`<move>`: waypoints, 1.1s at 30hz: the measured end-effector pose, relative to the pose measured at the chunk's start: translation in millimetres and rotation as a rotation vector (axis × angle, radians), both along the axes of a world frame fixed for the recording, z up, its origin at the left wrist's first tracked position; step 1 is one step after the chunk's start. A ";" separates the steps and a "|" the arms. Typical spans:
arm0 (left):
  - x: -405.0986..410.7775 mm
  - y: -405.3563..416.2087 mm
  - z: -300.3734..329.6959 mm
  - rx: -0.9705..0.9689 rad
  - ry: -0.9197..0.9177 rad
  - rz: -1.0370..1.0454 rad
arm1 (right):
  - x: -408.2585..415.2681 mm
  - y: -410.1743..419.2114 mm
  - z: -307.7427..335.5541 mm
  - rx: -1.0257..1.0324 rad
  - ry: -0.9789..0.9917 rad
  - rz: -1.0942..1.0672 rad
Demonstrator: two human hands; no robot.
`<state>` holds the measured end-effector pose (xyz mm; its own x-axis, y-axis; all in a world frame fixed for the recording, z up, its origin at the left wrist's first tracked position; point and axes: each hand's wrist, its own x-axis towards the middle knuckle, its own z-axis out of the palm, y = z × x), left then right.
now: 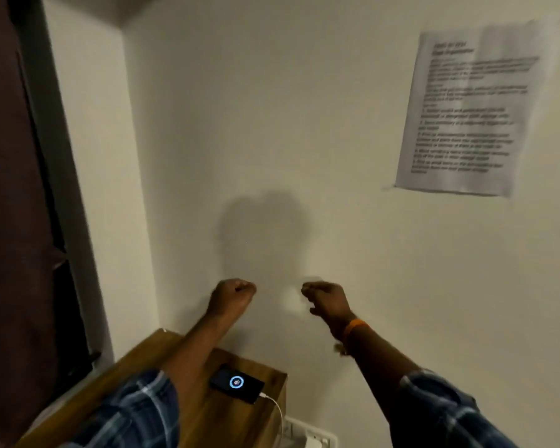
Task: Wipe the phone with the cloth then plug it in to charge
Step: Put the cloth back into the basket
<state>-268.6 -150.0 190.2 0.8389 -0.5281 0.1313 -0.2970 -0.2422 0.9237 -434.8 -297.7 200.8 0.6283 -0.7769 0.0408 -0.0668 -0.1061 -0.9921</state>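
Plaid sleeves (136, 412) frame a wooden worktop (227, 425) where the phone (236, 383) lies, white cable (277, 410) attached. Left hand (232, 294) and right hand (325, 299) hover fisted, fingers together, near a pale wall (272, 124) bearing 1 printed sheet (466, 111).

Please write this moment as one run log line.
phone: on table, cable in, screen lit | left hand, right hand: raised, empty
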 end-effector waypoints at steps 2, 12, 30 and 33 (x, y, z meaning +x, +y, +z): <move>-3.4 47.8 46.5 -0.044 -0.063 0.053 | -2.2 27.4 48.2 -0.080 -0.040 0.045; -30.8 233.0 115.5 -0.136 -0.175 0.303 | 18.0 178.4 134.0 -0.181 -0.179 0.343; -24.7 341.2 -19.7 0.247 -0.061 0.148 | 74.6 312.7 -8.2 -0.067 0.221 0.537; -29.6 340.0 -77.1 0.449 -0.074 0.027 | 69.1 320.4 -63.4 -0.034 0.393 0.602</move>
